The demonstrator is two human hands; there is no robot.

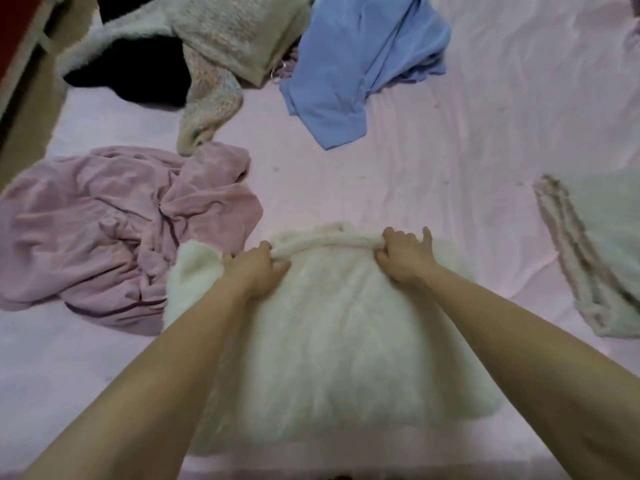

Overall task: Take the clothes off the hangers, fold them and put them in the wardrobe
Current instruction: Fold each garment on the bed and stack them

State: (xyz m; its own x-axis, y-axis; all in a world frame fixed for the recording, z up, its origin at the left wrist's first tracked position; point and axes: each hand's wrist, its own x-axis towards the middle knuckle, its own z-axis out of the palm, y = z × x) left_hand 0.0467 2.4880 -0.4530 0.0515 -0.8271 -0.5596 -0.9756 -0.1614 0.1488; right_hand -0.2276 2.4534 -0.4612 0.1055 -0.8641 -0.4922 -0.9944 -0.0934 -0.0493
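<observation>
Head view first gives me the pink bedsheet, spread wide as the folding surface for everything. Next down, the mauve garment lies crumpled at left, the blue garment and a speckled knit wait at the far side, and a pale green piece sits at right, seemingly folded already. No hanger or wardrobe is visible to me. Nearest me, the fluffy white sweater lies flat on the sheet, I judge mid-fold. My left hand and right hand both curl their fingers around its ribbed far edge, pinching it, probably to square that edge or draw it over.
</observation>
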